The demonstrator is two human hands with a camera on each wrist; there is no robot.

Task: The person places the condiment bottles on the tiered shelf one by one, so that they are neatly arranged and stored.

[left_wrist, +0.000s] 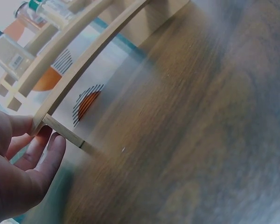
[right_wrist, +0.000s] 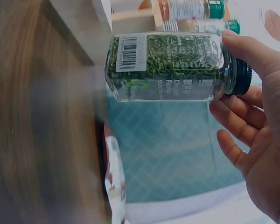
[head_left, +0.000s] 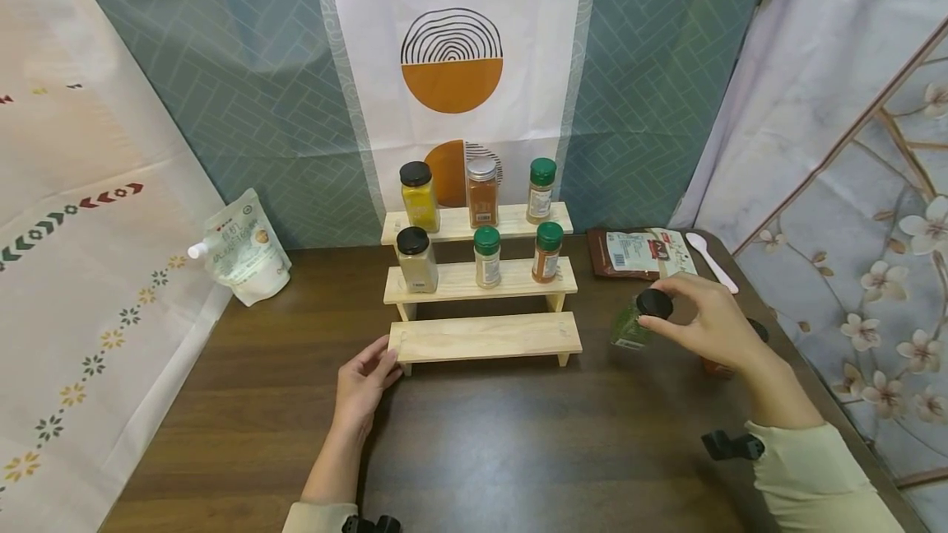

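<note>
My right hand (head_left: 705,326) pinches a glass jar of dried green herb (head_left: 628,327) near its black lid (head_left: 655,303), right of the rack. In the right wrist view the herb jar (right_wrist: 165,67) shows a barcode and chopped green flakes, thumb and fingers at its neck and lid. My left hand (head_left: 360,389) holds the left end of the lowest step of a three-tier wooden rack (head_left: 485,339). In the left wrist view, the left thumb and fingers (left_wrist: 56,154) lie around that corner and its short leg (left_wrist: 63,130). The lowest step bears no jars.
Three spice jars stand on the top tier, including a yellow one (head_left: 420,200), and three on the middle tier, including a beige one (head_left: 417,266). Behind my right wrist is another dark-lidded jar (head_left: 717,368). A brown packet (head_left: 625,253), white spoon (head_left: 711,261) and spouted pouch (head_left: 248,249) lie around.
</note>
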